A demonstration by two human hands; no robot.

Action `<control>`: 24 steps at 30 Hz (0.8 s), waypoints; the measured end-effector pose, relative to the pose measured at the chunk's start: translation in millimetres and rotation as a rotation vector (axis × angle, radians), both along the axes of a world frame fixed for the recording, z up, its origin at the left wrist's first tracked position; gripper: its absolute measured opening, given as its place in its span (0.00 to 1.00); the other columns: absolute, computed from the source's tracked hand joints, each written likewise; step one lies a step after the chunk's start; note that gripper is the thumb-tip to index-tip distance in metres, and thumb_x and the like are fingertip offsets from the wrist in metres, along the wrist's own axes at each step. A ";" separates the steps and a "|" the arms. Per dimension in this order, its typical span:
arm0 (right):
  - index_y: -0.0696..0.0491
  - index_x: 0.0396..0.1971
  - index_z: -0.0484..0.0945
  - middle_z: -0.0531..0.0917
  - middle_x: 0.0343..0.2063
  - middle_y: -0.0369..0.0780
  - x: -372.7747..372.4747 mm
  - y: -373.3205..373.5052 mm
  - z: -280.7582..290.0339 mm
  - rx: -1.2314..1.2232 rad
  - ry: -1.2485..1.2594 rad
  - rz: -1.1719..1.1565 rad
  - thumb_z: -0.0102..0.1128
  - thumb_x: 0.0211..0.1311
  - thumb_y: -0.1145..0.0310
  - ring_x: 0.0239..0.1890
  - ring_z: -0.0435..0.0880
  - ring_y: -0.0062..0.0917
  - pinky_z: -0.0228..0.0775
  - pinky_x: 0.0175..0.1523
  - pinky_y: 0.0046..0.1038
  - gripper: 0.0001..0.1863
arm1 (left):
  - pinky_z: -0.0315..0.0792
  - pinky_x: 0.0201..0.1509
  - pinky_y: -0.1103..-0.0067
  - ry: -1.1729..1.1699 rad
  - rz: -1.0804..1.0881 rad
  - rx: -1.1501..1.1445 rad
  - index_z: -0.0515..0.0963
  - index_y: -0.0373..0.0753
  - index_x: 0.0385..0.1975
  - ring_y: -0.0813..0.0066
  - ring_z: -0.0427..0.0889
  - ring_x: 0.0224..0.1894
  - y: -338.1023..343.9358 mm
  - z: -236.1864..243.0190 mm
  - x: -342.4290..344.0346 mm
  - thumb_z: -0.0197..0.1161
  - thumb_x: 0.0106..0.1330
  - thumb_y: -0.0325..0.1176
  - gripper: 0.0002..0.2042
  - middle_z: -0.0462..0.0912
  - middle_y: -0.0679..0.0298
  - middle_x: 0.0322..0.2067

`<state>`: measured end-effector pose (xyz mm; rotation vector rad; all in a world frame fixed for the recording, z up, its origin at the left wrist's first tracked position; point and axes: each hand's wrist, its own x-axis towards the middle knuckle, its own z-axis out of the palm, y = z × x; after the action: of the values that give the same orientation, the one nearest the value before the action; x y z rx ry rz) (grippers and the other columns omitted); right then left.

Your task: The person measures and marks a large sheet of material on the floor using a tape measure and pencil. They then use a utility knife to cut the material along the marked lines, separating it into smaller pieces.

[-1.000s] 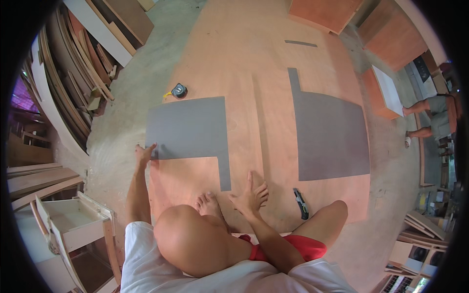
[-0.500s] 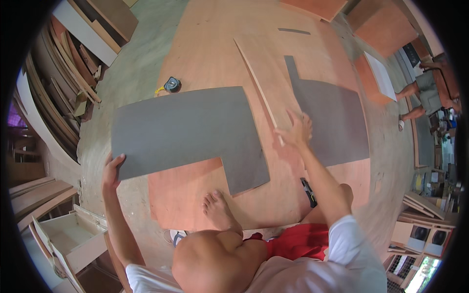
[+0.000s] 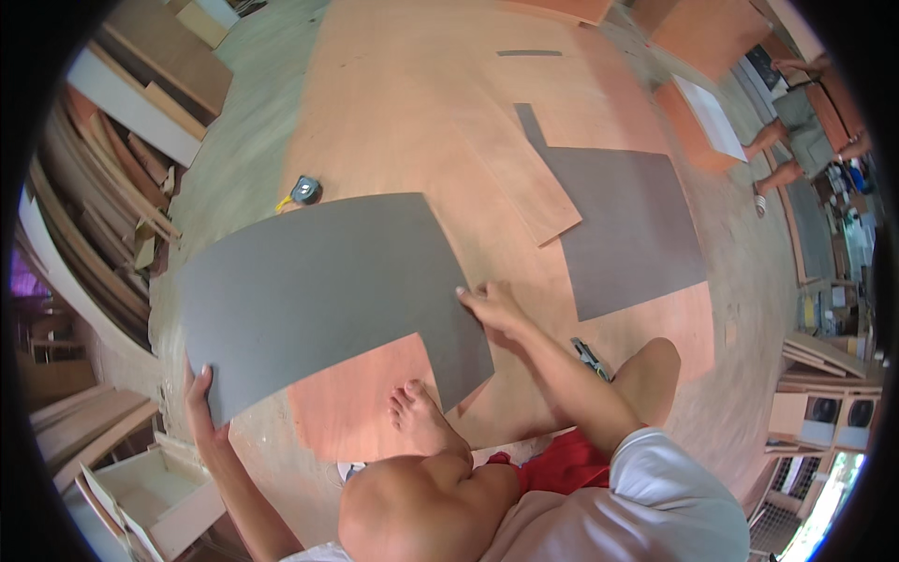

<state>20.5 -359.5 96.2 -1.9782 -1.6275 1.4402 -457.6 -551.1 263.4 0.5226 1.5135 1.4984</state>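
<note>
Grey L-shaped sheet (image 3: 309, 281): spans the space between the two hands, over the left near part of the plywood sheet (image 3: 375, 103), its left end jutting beyond that sheet's left edge.
Left hand (image 3: 198, 403): grips the near left corner, thumb on the upper face.
Right hand (image 3: 496, 309): grasps the right edge, thumb at the rim; its other fingers are partly hidden.
Bare foot (image 3: 417, 412): rests on the plywood near its near edge, toes beside the notch of the L.
Second grey sheet (image 3: 627, 234): lies along the plywood's right edge, its narrow arm pointing to the far end.
Wooden board (image 3: 524, 178): lies obliquely between the two grey sheets.
Tape measure (image 3: 305, 190): at the plywood's left edge.
Utility knife (image 3: 590, 358): toward the near right corner.
Dark strip (image 3: 529, 53): toward the far end.
Room: concrete floor (image 3: 243, 122); stacked boards (image 3: 94, 225) leftward; co-worker (image 3: 805, 131) at far right.
</note>
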 end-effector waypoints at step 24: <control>0.50 0.64 0.77 0.75 0.67 0.53 165.5 1.2 98.4 0.651 -0.389 -0.285 0.68 0.68 0.57 0.72 0.66 0.52 0.59 0.75 0.50 0.27 | 0.75 0.70 0.60 -0.804 -0.328 -0.161 0.68 0.32 0.67 0.57 0.77 0.65 92.7 -203.6 374.1 0.57 0.81 0.45 0.26 0.77 0.52 0.63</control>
<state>186.0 -358.3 194.5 -2.0286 -1.5830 0.3579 -83.5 -458.4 59.8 0.0370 0.8501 1.1115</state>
